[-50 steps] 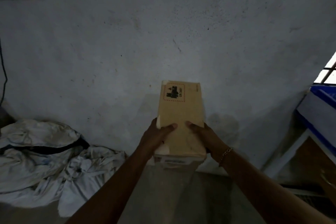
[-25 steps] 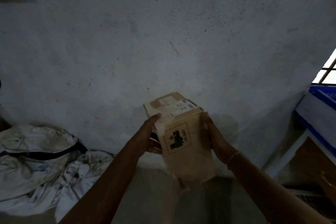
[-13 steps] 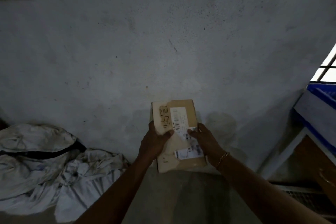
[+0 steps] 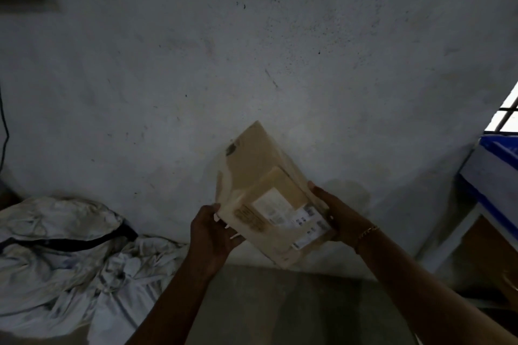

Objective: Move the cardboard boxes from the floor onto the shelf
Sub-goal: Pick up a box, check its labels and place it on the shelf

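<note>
- One cardboard box [image 4: 266,193] is held tilted in the air before the wall [image 4: 252,50].
- Its near-left corner sits in the left hand [image 4: 213,232], fingers curled beneath.
- The right hand [image 4: 339,218] clasps its right edge.

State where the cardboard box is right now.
In the head view, the cardboard box is lower centre, tilted, held between the left hand and right hand, before the grey wall.

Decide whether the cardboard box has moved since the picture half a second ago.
Yes. The cardboard box has turned aslant, and its top corner now reaches higher up the wall behind it.
</note>
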Demonstrator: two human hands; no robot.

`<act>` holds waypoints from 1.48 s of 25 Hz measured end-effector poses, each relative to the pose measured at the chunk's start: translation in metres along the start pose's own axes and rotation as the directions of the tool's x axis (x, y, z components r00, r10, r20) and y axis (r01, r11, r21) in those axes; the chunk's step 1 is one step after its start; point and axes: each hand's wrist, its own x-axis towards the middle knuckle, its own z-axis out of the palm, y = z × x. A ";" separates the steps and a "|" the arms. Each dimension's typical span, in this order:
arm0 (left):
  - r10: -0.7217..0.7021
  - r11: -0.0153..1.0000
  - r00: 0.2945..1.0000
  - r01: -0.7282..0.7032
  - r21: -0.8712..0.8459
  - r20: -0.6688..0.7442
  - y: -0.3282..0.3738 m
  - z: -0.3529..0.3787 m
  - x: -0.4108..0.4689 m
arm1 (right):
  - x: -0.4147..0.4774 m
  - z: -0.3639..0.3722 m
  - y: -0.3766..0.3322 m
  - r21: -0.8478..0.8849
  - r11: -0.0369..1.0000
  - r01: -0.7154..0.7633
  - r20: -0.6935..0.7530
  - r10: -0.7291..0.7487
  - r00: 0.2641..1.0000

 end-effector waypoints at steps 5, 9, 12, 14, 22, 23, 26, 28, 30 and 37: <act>0.269 0.847 0.961 -0.203 0.491 -0.068 0.004 0.014 0.002 | 0.007 0.008 -0.001 0.105 0.977 0.185 -0.181 -0.164 0.970; 0.003 0.801 1.000 -0.015 0.599 0.021 0.011 0.007 0.016 | 0.001 0.010 0.004 -0.049 0.939 0.340 -0.179 -0.343 0.922; 0.100 0.738 0.992 -0.130 0.662 0.083 0.007 0.009 0.022 | -0.002 0.007 0.000 -0.117 0.937 0.328 -0.124 -0.342 0.932; 0.211 0.675 0.971 -0.229 0.702 0.114 0.004 0.016 0.016 | -0.004 0.008 -0.001 -0.197 0.918 0.344 -0.132 -0.373 0.918; 0.262 0.615 0.965 -0.180 0.768 0.016 -0.005 0.008 0.018 | -0.002 0.000 0.006 -0.243 0.922 0.302 -0.136 -0.341 0.930; 0.279 0.630 0.960 -0.179 0.755 -0.005 0.002 0.012 0.021 | -0.001 0.001 0.003 -0.201 0.940 0.276 -0.160 -0.309 0.937; 0.207 0.630 0.977 -0.092 0.771 -0.053 0.029 0.028 0.029 | 0.001 0.005 -0.016 -0.132 0.956 0.262 -0.231 -0.287 0.930; 0.175 0.526 0.985 -0.100 0.845 0.008 0.038 0.035 0.032 | 0.006 0.007 -0.029 -0.232 0.941 0.245 -0.240 -0.300 0.923; 0.222 0.470 0.972 -0.173 0.866 0.075 0.040 0.040 0.035 | 0.005 0.012 -0.041 -0.327 0.912 0.248 -0.210 -0.326 0.922; 0.348 0.371 0.930 -0.250 0.894 0.116 0.046 0.046 0.032 | 0.003 0.016 -0.043 -0.425 0.860 0.281 -0.199 -0.392 0.898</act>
